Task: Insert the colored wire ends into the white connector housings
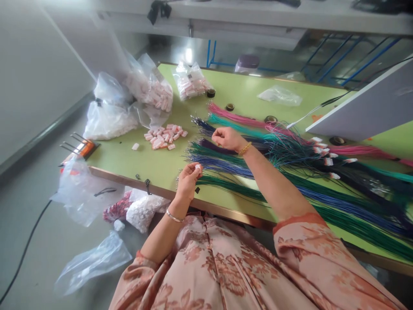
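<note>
Near the table's front edge, my left hand (188, 183) is closed on a small white and orange connector (198, 167). My right hand (227, 138) is closed over the dark blue wires (206, 126), its fingertips pinched; what they hold, if anything, is too small to make out. Bundles of green wires (226, 183), blue wires (232, 167), teal wires (229, 122) and pink wires (232, 114) run to the right. Left of my hands lies a pile of white and orange connectors (163, 137). Several wired connectors (328, 161) rest on the bundles.
Plastic bags of parts (109, 118) stand at the table's left, another bag (192, 82) at the back. Black tape rolls (230, 106) lie behind the wires. An orange holder with metal prongs (86, 148) sits at the left corner. A slanted panel (371, 103) stands at right.
</note>
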